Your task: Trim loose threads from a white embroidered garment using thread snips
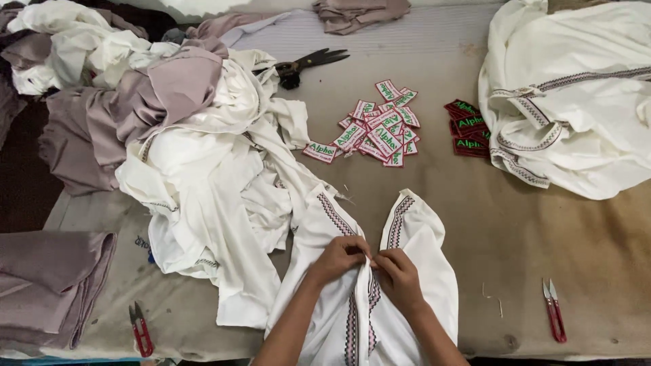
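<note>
A white garment [325, 291] with a zigzag embroidered neck placket lies on the brown table [542, 224] in front of me. My left hand [337, 259] and my right hand [397, 274] meet at the bottom of the neck opening, both pinching the embroidered placket edges together. The collar flaps spread apart above my hands.
A pile of white woven labels [380, 129] and a stack of dark red labels [468, 129] lie mid-table. Black scissors [305, 64] rest at the back. Red thread snips lie at the right [555, 310] and left [140, 330]. Heaps of white [576, 88] and mauve [135, 95] garments flank the table.
</note>
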